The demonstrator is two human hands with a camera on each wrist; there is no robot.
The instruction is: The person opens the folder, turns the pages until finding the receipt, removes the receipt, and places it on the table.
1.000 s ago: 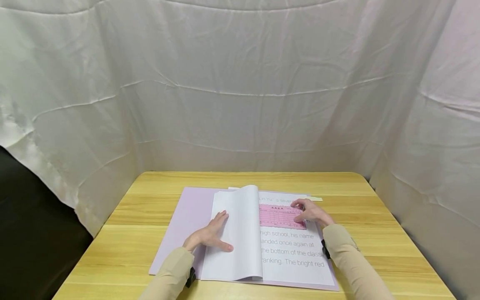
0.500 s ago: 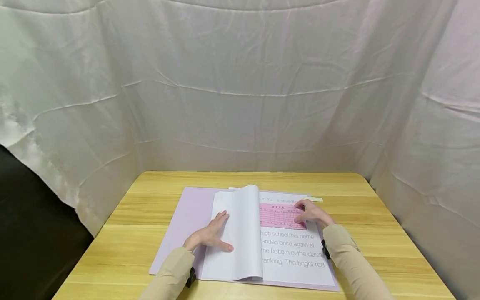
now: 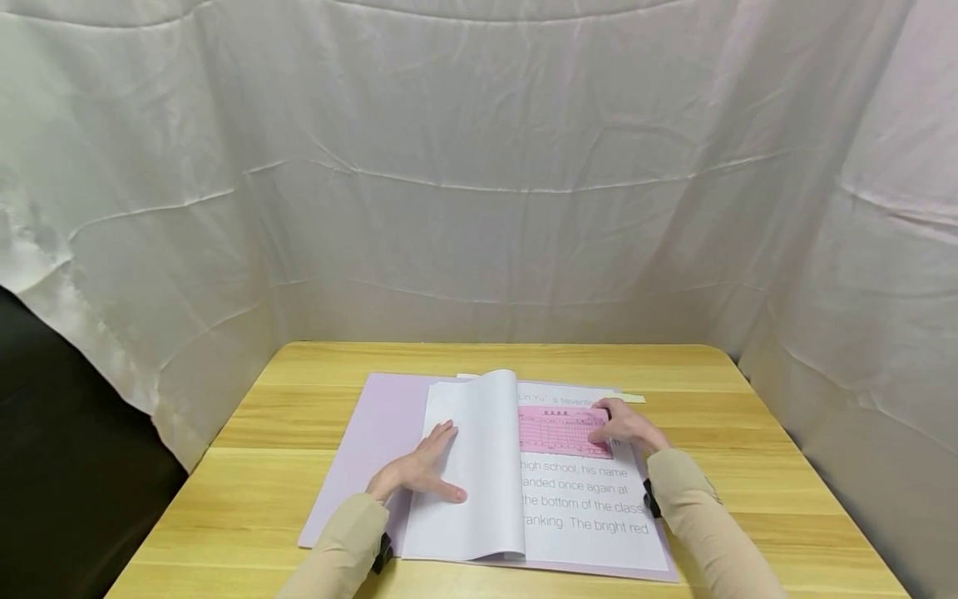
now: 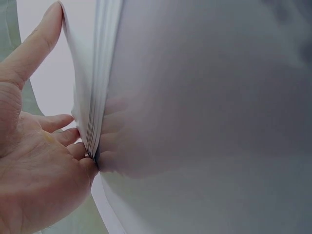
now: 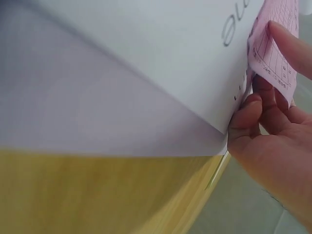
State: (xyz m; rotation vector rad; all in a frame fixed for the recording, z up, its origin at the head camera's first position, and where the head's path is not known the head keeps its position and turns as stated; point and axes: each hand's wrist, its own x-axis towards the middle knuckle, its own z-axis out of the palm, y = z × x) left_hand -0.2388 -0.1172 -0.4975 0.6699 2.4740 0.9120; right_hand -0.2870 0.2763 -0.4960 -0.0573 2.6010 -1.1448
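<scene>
A large booklet of white printed pages lies open within a pale purple cover. My left hand rests with spread, straight fingers on the turned white pages, which curl up at the fold. In the left wrist view the thumb and fingertips meet the edges of the layered sheets. On the right page lies a pink printed form with a grid. My right hand pinches its right end, thumb on top and curled fingers beneath its lifted edge.
The booklet lies on a wooden table. A pale yellow strip sticks out beyond the page's top right. Grey-white curtains hang behind and at both sides, with a black area at the far left.
My right hand's fingers have drawn slightly right along the top of the pink form, to its right end. The left hand and the turned pages have stayed put.
</scene>
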